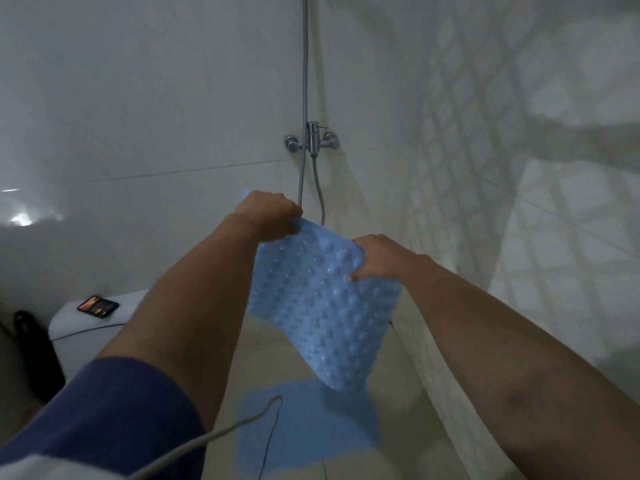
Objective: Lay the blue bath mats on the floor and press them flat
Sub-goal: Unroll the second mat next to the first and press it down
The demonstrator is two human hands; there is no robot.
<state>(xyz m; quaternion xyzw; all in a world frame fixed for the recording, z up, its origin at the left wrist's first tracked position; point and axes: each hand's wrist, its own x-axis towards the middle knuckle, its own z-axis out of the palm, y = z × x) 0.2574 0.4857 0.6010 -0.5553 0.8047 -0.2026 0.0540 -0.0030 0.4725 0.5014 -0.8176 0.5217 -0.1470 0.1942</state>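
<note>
While left hand (268, 213), right hand (375, 256) grip top edge, mat (322, 317) hangs lengthwise downward.

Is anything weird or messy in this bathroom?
A little. A phone sits on a white ledge at the left, odd in a shower room. A thin cable trails across the blue mat on the floor. The mat held up by both hands hangs bent, not flat.

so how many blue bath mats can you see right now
2. One mat hangs in the air, gripped along its top edge by the left hand and right hand. The second mat lies on the floor below it. Others may be out of view.
</note>
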